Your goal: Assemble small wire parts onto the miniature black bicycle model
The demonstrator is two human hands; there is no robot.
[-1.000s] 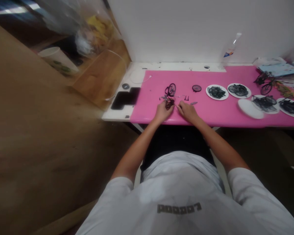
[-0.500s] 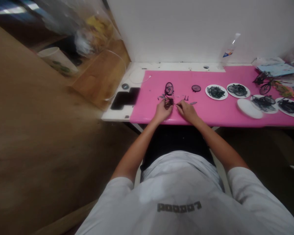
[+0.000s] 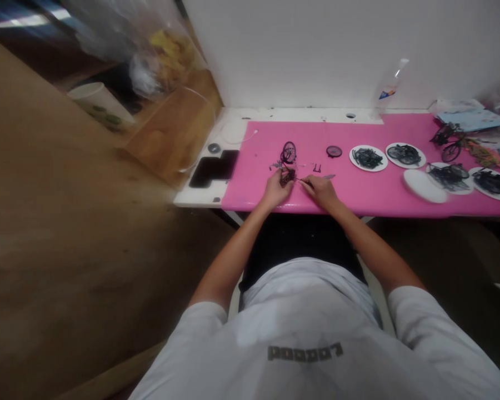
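Observation:
Over the pink mat (image 3: 262, 133), my left hand (image 3: 276, 190) is closed on a small model bicycle (image 3: 287, 176), whose dark frame shows past the fingers. A spoked wheel (image 3: 289, 152) stands at its far end. From the right, my right hand (image 3: 320, 190) pinches a thin dark rod-like piece (image 3: 300, 180) that points at the bicycle; its kind is too small to make out. Just beyond lie a small dark U-shaped part (image 3: 317, 168) and a grey flat piece (image 3: 329, 176). A loose wheel (image 3: 334, 151) rests flat farther off.
White plates of dark parts (image 3: 369, 158) stand on the right, near a white lid or plate (image 3: 425, 185). Another model bicycle (image 3: 448, 139) is at the far right. Dark phone-like slabs (image 3: 210, 171) lie left. A clear bottle (image 3: 391, 86) stands by the wall.
My right hand and the thin piece have shifted very slightly, with the fingers a little lower. My left hand keeps its hold on the bicycle.

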